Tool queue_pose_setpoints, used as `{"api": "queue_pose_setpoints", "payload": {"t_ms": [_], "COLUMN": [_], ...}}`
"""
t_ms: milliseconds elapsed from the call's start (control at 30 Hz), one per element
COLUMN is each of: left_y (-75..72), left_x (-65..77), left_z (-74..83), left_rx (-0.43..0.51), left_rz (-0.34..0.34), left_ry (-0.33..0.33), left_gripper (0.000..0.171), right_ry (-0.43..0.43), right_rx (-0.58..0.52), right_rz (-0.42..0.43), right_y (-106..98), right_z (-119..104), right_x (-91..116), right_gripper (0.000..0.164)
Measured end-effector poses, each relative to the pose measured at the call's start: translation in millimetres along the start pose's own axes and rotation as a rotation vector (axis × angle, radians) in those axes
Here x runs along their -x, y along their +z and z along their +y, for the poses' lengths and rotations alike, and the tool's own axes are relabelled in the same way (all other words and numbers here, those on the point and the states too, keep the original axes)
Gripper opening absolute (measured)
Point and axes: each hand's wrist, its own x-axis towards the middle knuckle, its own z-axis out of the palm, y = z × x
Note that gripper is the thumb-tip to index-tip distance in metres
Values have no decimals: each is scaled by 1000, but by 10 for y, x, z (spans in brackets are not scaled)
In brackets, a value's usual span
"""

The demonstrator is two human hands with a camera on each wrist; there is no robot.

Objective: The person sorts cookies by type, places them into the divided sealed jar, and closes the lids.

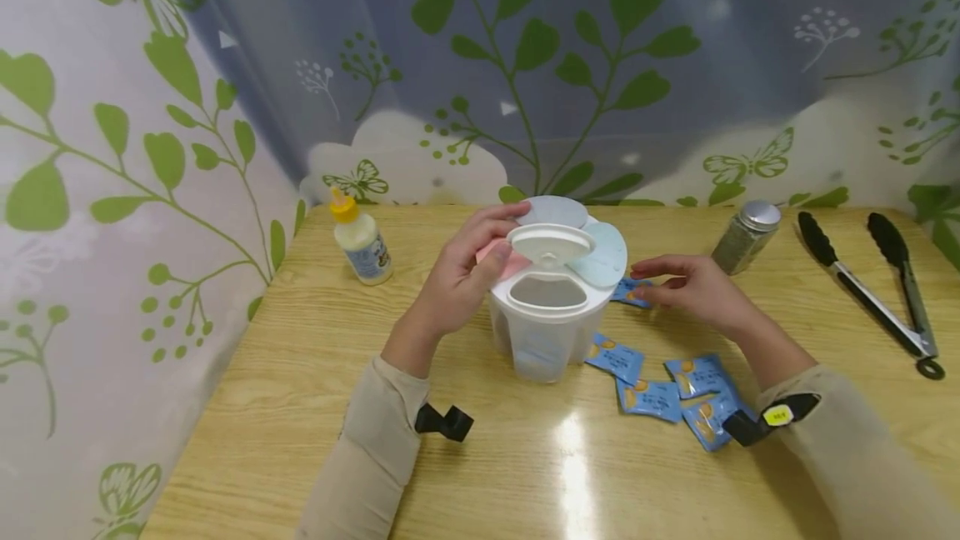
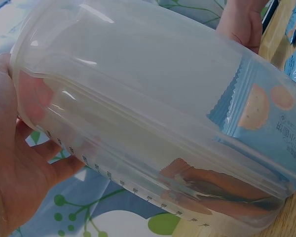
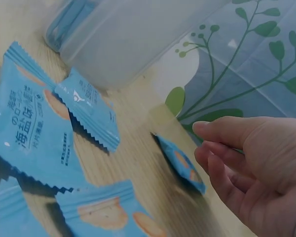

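A clear plastic storage container (image 1: 542,348) with a white lid and pastel flaps stands on the table, its front flap raised over an opening. My left hand (image 1: 467,273) grips the container by the lid's left side, thumb on top. Through the wall in the left wrist view, a blue cracker packet (image 2: 266,118) and a brown packet (image 2: 222,190) show inside, in separate compartments. To the right of the container, my right hand (image 1: 697,290) is beside a small blue packet (image 3: 180,163) on the table, fingers loosely bent with nothing between them.
Several blue packets (image 1: 651,400) lie in front of the right forearm. A yellow-capped bottle (image 1: 363,244) stands at left. A spice jar (image 1: 746,236) and black-tipped tongs (image 1: 873,298) are at right. A leaf-patterned curtain (image 1: 525,65) hangs along the table's back edge.
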Motion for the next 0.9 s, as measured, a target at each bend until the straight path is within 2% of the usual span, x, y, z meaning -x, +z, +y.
{"api": "queue_pose_setpoints", "payload": {"t_ms": [467, 767, 900], "left_y": [8, 0, -3], "left_x": [10, 5, 5], "left_z": [2, 0, 0], "left_rx": [2, -6, -6], "left_rz": [-2, 0, -1], "left_ry": [-17, -15, -13], "left_gripper": [58, 58, 57], "right_ry": [23, 82, 130], "right_rx": [133, 189, 172], "right_rz": [27, 9, -2], "right_y": [57, 64, 67], "right_z": [114, 65, 45], "right_x": [-116, -96, -70], "right_gripper": [53, 57, 53]}}
